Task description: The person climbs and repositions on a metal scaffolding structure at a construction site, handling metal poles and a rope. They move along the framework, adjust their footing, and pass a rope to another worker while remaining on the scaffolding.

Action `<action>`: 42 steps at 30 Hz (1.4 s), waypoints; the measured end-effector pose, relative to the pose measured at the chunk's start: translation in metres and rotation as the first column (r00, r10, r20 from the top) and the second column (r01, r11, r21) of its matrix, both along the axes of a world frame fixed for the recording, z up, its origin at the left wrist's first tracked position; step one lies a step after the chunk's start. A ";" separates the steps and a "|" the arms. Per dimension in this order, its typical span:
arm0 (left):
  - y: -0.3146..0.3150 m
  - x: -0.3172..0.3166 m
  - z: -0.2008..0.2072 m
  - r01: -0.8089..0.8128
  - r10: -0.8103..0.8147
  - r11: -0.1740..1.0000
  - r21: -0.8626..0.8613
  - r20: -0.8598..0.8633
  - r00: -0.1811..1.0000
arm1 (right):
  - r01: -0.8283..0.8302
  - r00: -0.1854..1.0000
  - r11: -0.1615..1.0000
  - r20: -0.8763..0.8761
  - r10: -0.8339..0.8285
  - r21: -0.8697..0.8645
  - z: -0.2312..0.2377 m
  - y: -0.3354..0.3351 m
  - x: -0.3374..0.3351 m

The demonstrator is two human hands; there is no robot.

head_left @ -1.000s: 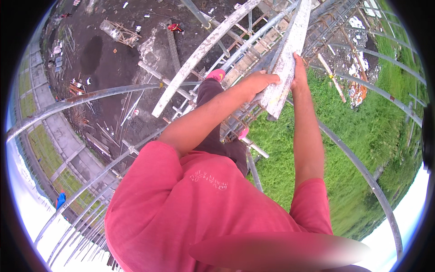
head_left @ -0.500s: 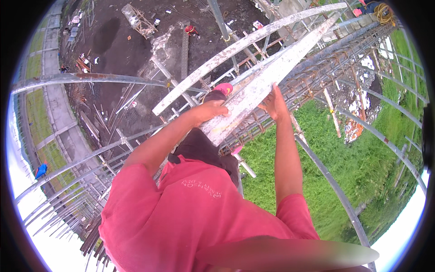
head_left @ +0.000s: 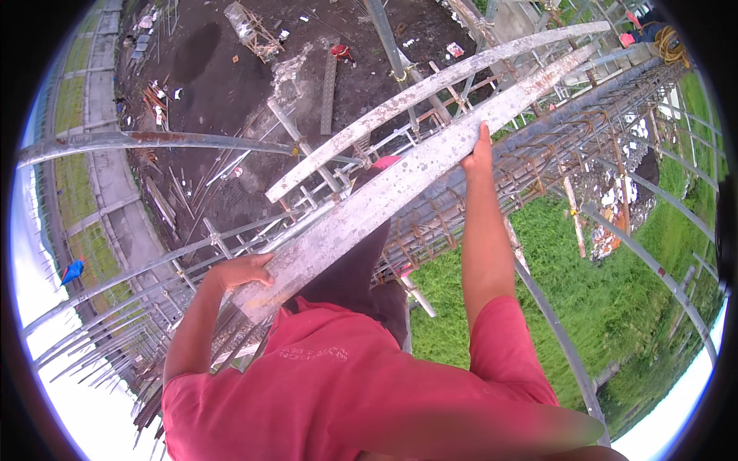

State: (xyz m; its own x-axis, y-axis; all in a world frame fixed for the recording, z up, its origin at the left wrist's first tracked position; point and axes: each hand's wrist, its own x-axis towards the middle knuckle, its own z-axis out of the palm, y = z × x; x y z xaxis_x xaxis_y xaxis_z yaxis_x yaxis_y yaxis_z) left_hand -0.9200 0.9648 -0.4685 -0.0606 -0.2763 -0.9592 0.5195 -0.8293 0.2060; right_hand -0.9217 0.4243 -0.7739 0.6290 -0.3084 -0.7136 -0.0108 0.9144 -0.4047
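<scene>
In the view down from my head, I have a long, straight, whitish wooden board blotched with grey and brown (head_left: 377, 203) in both hands, slanting from the lower left up toward the upper right across the front of me. My left hand (head_left: 240, 273) is partly closed around the edge near its lower end, with some of the hand showing on the upper face and the rest hidden from me. My right hand (head_left: 478, 157) is much farther up, on the opposite edge, curled against the board with the thumb up along its side (the fingers underneath are out of sight, so I cannot tell how tightly they are bent). The board passes above my leg in dark trousers (head_left: 350, 265) and partly covers my pink shoe (head_left: 387, 162). Just beyond it runs a second pale, stained plank that looks bowed (head_left: 438, 84), roughly alongside. On my right side of the board lies a framework of rusty steel bars (head_left: 553, 142), and past that a stretch of bright green grass (head_left: 553, 300). A grey metal scaffold pipe (head_left: 138, 140) comes in from the left. Far below, a person in red (head_left: 341, 52) is on the dark ground, and at the upper right sits a yellowish-brown coil (head_left: 670, 46).
</scene>
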 end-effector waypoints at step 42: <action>0.008 -0.037 -0.199 0.317 -0.589 0.805 0.501 0.609 0.532 | -0.925 0.355 0.116 -0.932 -0.066 -0.361 -0.108 -0.049 -0.216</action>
State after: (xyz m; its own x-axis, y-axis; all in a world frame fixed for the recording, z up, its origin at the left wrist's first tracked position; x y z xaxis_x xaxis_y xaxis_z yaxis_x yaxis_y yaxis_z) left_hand -0.9566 0.9730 -0.6671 0.6332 -0.1167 -0.7651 -0.1488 -0.9885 0.0277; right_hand -1.1374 0.3752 -0.8815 0.4147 -0.7846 -0.4610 -0.9034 -0.2942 -0.3119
